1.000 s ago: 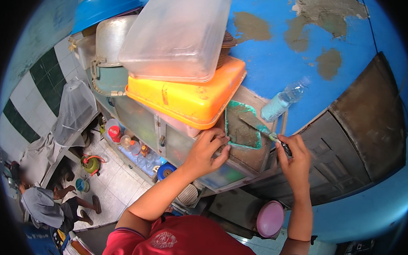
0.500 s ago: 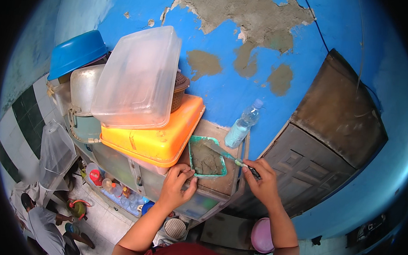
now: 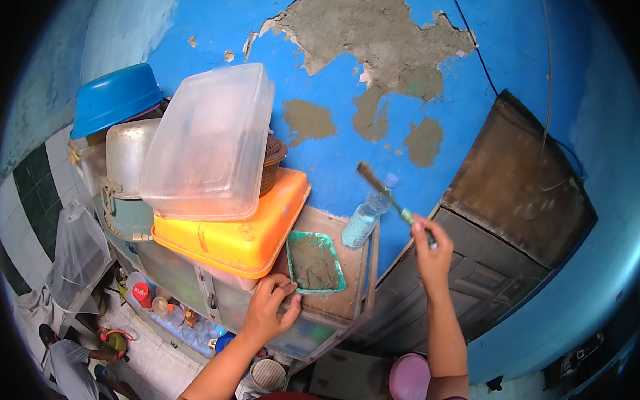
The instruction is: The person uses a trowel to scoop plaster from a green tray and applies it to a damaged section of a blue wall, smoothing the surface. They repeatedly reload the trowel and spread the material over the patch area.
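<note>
My right hand [image 3: 433, 255] is raised in front of the blue wall, closed round the green handle of a putty knife [image 3: 382, 188]. Its narrow blade, smeared with grey, points up and to the left, passing in front of the bottle's neck. On the cabinet top lies a small green plastic tray [image 3: 345, 277] with wet grey mortar [image 3: 316, 263] in it. The fingers of my left hand [image 3: 267, 309] pinch the tray's near left corner. Grey patches [image 3: 424, 141] of mortar show on the wall above, below a larger bare plaster area [image 3: 354, 35].
A clear plastic bottle [image 3: 361, 226] with a pale blue label stands behind the tray. To the left, an orange container [image 3: 227, 242] bears a translucent box [image 3: 209, 143], beside pots and a blue basin [image 3: 115, 98]. A dark wooden cabinet [image 3: 487, 248] stands right. Someone [image 3: 74, 375] is at lower left.
My right hand has lifted the putty knife out of the tray, up and to the right, and its blade now points upward. My left hand stays at the tray's corner. The view has shifted slightly.
</note>
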### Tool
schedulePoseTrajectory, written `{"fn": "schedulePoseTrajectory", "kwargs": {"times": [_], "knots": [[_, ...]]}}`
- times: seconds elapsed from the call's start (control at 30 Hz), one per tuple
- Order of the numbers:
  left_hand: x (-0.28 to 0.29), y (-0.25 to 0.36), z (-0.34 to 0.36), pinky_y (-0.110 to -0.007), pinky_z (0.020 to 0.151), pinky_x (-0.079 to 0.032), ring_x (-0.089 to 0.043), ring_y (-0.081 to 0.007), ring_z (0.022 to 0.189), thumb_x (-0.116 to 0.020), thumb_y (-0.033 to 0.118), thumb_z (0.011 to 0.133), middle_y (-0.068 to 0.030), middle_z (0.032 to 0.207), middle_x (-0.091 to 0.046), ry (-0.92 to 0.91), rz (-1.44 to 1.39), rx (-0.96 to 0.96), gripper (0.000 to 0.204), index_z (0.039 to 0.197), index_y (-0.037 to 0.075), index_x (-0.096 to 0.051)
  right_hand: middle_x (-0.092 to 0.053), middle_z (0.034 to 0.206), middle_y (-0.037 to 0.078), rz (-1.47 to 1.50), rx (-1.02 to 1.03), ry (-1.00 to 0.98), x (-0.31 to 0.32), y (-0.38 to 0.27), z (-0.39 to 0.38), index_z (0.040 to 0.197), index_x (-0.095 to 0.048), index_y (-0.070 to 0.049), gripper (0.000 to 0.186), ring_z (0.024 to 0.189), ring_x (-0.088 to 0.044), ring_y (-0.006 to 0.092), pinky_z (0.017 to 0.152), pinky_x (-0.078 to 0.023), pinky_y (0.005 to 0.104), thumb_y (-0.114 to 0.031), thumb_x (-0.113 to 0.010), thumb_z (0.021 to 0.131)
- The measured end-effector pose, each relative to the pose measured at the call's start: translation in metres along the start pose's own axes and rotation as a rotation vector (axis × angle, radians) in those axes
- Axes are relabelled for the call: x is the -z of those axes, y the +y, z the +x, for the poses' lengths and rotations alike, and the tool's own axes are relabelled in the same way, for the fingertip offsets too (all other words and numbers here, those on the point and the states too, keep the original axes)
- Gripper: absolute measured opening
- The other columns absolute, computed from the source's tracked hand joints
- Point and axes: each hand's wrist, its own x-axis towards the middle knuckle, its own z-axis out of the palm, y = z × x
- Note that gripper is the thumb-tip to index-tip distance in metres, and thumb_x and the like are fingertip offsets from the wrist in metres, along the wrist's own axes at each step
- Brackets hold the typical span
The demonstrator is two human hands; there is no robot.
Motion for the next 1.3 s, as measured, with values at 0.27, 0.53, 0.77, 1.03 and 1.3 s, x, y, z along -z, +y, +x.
{"fn": "schedulePoseTrajectory", "kwargs": {"times": [0.27,0.53,0.77,1.03,1.3], "knots": [[-0.003,-0.001,0.000,-0.041,0.079,-0.053,-0.065,-0.0348,0.091,-0.078,0.000,0.077,-0.0161,0.101,-0.063,-0.011,-0.025,0.011,0.024,0.099,-0.002,-0.067,-0.064,0.083,0.002,0.464,-0.185,0.018,-0.010,-0.003,0.142,0.120,-0.069,0.000,0.029,0.061,-0.046,0.0035,0.050,-0.034,0.0195,-0.024,-0.066,0.103],[-0.001,0.000,0.001,-0.041,0.077,-0.053,-0.065,-0.0343,0.090,-0.077,0.000,0.078,-0.0158,0.101,-0.064,-0.018,-0.013,-0.002,0.023,0.099,-0.001,-0.067,-0.063,0.079,0.002,0.608,-0.233,0.008,-0.037,0.018,0.210,0.114,-0.068,0.001,0.031,0.058,-0.047,0.0030,0.047,-0.035,0.0190,-0.026,-0.072,0.099],[0.002,0.001,0.000,-0.040,0.077,-0.053,-0.065,-0.0334,0.090,-0.077,0.000,0.078,-0.0160,0.101,-0.064,-0.028,0.005,0.004,0.022,0.098,-0.002,-0.067,-0.063,0.077,0.003,0.586,-0.266,0.080,-0.017,0.040,0.198,0.111,-0.068,0.001,0.033,0.056,-0.047,0.0032,0.046,-0.034,0.0187,-0.027,-0.075,0.097],[0.002,0.000,0.001,-0.042,0.079,-0.053,-0.065,-0.0340,0.092,-0.077,0.001,0.078,-0.0154,0.102,-0.064,-0.036,0.004,0.006,0.024,0.100,-0.001,-0.067,-0.063,0.077,0.002,0.609,-0.200,0.059,-0.036,0.015,0.199,0.114,-0.069,0.001,0.035,0.058,-0.048,0.0032,0.048,-0.034,0.0188,-0.028,-0.075,0.097],[0.003,0.000,0.002,-0.040,0.077,-0.054,-0.065,-0.0326,0.090,-0.077,0.000,0.079,-0.0161,0.101,-0.063,-0.032,0.011,-0.005,0.023,0.099,-0.002,-0.068,-0.064,0.076,0.002,0.539,-0.220,0.164,-0.029,0.033,0.205,0.116,-0.069,0.002,0.036,0.057,-0.048,0.0030,0.048,-0.034,0.0191,-0.028,-0.075,0.097]]}}
